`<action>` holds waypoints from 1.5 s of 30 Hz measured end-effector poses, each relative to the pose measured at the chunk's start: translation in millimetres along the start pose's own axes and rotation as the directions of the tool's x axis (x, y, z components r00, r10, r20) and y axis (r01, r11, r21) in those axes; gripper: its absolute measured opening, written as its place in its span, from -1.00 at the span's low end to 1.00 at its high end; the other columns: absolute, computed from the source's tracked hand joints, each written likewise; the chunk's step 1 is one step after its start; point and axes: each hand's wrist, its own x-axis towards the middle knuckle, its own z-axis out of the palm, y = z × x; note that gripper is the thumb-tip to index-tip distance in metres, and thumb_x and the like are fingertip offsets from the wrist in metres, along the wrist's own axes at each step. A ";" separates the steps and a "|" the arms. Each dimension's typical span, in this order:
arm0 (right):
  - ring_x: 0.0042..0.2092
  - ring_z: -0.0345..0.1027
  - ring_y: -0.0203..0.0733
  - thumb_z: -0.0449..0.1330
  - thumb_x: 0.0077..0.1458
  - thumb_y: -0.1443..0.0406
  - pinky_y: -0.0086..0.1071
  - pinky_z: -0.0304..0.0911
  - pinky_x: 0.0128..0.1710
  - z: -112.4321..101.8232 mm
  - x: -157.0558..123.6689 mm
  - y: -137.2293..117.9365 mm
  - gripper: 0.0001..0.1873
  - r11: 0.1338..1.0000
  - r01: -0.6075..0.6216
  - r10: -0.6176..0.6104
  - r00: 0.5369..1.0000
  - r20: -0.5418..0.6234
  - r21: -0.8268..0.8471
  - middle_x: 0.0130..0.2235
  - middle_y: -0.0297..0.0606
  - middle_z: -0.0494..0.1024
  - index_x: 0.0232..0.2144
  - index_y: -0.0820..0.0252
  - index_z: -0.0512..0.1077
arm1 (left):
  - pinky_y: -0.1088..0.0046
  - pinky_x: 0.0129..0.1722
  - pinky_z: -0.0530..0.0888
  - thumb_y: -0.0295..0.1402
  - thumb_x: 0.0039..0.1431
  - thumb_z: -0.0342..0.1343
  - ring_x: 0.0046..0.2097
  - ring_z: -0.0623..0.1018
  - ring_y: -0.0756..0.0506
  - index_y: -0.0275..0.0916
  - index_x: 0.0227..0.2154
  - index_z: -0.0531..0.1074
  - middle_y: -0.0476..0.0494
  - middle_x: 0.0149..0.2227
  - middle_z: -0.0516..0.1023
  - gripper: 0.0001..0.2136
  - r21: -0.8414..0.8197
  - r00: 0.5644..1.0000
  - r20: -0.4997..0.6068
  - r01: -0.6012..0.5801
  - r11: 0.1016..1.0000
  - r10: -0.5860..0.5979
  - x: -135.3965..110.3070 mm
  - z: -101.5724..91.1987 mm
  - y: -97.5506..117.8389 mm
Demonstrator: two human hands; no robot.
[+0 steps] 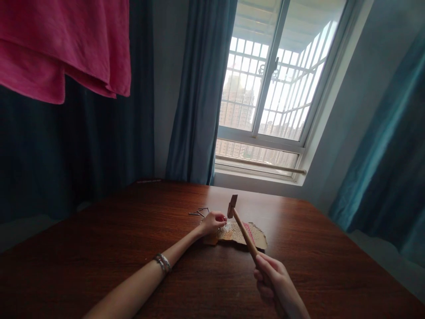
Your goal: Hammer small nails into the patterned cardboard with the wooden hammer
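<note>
My right hand (274, 281) is wrapped round the wooden handle of a small hammer (241, 227), whose metal head is raised just above my left hand. My left hand (213, 222) is closed in a pinch over a flat piece of cardboard (254, 235) with pink and dotted markings, lying on the dark wooden table (116, 248). What the pinched fingers hold is too small to make out. A bracelet (162, 262) sits on my left wrist. Several loose nails (198, 212) lie on the table just left of my left hand.
Behind the table is a window (268, 84) with bars, flanked by blue curtains (199, 88). A pink cloth (63, 44) hangs at the upper left. The table's far edge runs below the window sill.
</note>
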 end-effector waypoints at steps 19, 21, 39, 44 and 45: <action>-0.75 -0.13 -0.59 0.23 -0.18 0.00 -0.64 -0.28 -0.81 8.0 -3.0 5.0 -0.54 1.000 -0.004 0.004 1.000 -0.012 0.021 -0.65 -0.51 0.20 -0.38 0.23 0.26 | 0.57 -0.41 0.28 -0.28 -0.05 0.08 -0.42 0.41 0.01 -0.34 -0.50 0.48 -0.05 -0.50 0.47 -0.80 0.129 1.000 0.003 -0.008 0.992 0.008 0.6 -1.0 0.4; -0.76 -0.13 -0.59 0.22 -0.17 0.00 -0.64 -0.27 -0.81 9.3 -3.3 3.7 -0.54 1.000 0.003 -0.003 1.000 -0.007 0.025 -0.64 -0.52 0.20 -0.36 0.22 0.26 | 0.57 -0.39 0.29 -0.29 -0.05 0.08 -0.41 0.41 0.00 -0.34 -0.50 0.48 -0.05 -0.49 0.47 -0.81 0.129 1.000 0.000 -0.019 0.991 0.019 0.4 -1.3 1.3; -0.75 -0.11 -0.59 0.24 -0.21 -0.02 -0.64 -0.24 -0.80 11.0 -3.5 0.9 -0.51 1.000 -0.010 0.010 1.000 0.015 0.005 -0.63 -0.49 0.23 -0.37 0.24 0.30 | 0.57 -0.45 0.26 -0.28 -0.08 0.09 -0.43 0.40 0.00 -0.34 -0.50 0.48 -0.04 -0.50 0.47 -0.80 0.094 1.000 0.011 0.028 0.995 -0.029 -0.5 -1.2 5.1; -0.76 -0.12 -0.59 0.22 -0.16 0.00 -0.63 -0.26 -0.80 10.9 -1.8 3.7 -0.55 1.000 0.019 -0.019 1.000 0.009 0.016 -0.64 -0.50 0.21 -0.38 0.24 0.29 | 0.58 -0.47 0.23 -0.29 -0.08 0.08 -0.45 0.38 0.01 -0.34 -0.52 0.48 -0.03 -0.53 0.45 -0.80 0.100 0.999 0.008 0.031 0.994 -0.032 -1.3 -2.1 7.2; -0.75 -0.12 -0.59 0.22 -0.16 0.00 -0.63 -0.26 -0.79 10.7 -1.4 4.2 -0.55 1.000 0.022 -0.022 1.000 0.008 0.014 -0.64 -0.50 0.21 -0.37 0.24 0.29 | 0.58 -0.47 0.22 -0.29 -0.08 0.08 -0.45 0.38 0.01 -0.34 -0.52 0.48 -0.03 -0.53 0.45 -0.80 0.098 0.999 0.014 0.034 0.995 -0.035 -1.4 -2.4 7.2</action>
